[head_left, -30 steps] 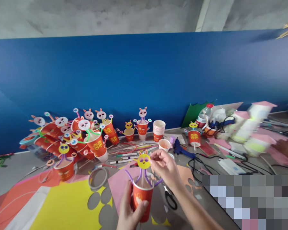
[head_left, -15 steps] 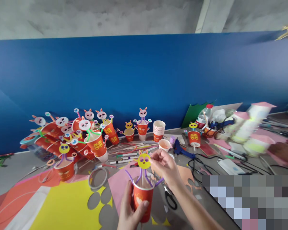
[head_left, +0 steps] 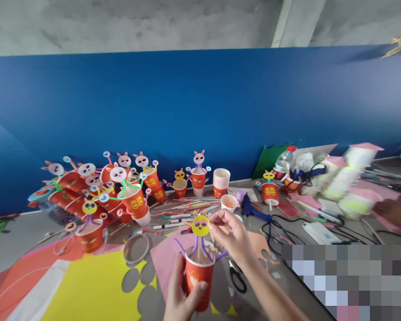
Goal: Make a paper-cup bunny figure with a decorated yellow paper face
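Note:
My left hand is wrapped round a red paper cup with gold print, held upright low in the middle. Above the cup's rim rises a round yellow paper face with ears and pink eyes. Purple pipe cleaners run down from it into the cup, and two purple arms stick out at the sides. My right hand has its thumb and forefinger pinched together at the right edge of the face; whatever lies between the fingertips is too small to make out.
Many finished cup figures crowd the left. Stacked cups, pens, a blue glue gun and black scissors lie around the middle. Yellow cut-out paper spreads at front left. Another person's hand shows at far right.

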`<act>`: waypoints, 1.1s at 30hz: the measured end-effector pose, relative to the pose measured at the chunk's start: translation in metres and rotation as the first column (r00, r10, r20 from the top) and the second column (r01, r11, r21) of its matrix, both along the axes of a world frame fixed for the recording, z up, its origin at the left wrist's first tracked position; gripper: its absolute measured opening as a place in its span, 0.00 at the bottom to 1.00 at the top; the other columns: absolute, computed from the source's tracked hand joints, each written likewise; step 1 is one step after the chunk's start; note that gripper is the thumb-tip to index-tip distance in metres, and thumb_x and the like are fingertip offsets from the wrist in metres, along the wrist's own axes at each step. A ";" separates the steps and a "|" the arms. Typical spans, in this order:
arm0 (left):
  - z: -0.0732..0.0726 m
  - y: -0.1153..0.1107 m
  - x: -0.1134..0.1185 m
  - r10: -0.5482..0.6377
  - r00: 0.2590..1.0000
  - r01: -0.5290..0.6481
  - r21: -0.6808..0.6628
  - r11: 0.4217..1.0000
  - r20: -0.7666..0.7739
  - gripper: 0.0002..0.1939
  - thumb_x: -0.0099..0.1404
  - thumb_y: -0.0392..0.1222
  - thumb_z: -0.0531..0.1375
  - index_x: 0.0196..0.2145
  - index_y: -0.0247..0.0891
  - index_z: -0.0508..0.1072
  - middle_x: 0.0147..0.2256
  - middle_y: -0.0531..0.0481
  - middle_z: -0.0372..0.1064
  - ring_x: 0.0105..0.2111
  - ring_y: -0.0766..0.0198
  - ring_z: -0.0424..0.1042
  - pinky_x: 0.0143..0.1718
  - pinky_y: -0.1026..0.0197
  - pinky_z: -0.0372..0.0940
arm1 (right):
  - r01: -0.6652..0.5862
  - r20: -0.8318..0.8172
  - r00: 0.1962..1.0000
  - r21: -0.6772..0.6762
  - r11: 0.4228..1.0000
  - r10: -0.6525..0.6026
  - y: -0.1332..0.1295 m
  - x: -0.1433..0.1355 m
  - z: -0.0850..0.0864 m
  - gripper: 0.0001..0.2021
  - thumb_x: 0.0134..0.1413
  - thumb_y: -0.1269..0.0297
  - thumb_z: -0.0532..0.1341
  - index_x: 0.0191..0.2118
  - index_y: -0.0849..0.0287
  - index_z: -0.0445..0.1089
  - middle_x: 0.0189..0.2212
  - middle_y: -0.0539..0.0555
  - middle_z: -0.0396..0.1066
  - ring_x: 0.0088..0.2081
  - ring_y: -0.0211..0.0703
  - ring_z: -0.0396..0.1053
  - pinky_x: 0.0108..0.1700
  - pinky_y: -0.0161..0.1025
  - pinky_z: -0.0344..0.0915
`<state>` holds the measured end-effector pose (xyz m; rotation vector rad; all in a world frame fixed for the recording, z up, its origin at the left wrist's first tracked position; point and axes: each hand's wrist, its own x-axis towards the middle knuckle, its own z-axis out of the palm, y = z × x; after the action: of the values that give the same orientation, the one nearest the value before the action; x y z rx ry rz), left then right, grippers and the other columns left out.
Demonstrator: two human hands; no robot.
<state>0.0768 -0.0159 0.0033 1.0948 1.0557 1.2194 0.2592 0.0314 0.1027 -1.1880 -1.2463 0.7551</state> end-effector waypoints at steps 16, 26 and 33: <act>0.022 -0.001 0.001 -0.039 0.999 0.039 0.033 0.999 -0.028 0.44 0.50 0.61 0.71 0.59 0.34 0.69 0.53 0.34 0.74 0.51 0.42 0.75 0.47 0.56 0.73 | -0.266 -0.321 0.928 -0.220 0.939 0.188 0.006 0.004 0.004 0.17 0.45 0.54 0.74 0.28 0.59 0.68 0.23 0.46 0.67 0.25 0.34 0.60 0.27 0.32 0.55; 0.024 -0.001 0.002 -0.040 0.998 0.041 0.037 0.998 -0.047 0.44 0.50 0.62 0.70 0.59 0.35 0.69 0.52 0.34 0.74 0.51 0.42 0.75 0.47 0.56 0.73 | -0.269 -0.457 0.881 -0.274 0.923 0.121 0.006 -0.002 0.011 0.19 0.39 0.53 0.75 0.25 0.59 0.67 0.21 0.46 0.67 0.24 0.34 0.62 0.27 0.32 0.56; 0.026 -0.001 0.001 -0.019 0.999 0.019 0.006 1.000 -0.039 0.46 0.47 0.62 0.71 0.59 0.35 0.70 0.52 0.33 0.74 0.51 0.41 0.75 0.47 0.54 0.73 | -0.182 -0.268 0.955 -0.206 0.962 0.124 0.007 -0.001 0.001 0.20 0.43 0.53 0.74 0.24 0.58 0.64 0.19 0.44 0.61 0.23 0.34 0.56 0.26 0.32 0.52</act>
<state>0.0779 -0.0173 0.0297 1.1351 1.0696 1.1912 0.2581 0.0389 0.1040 -1.1433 -1.0663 1.1553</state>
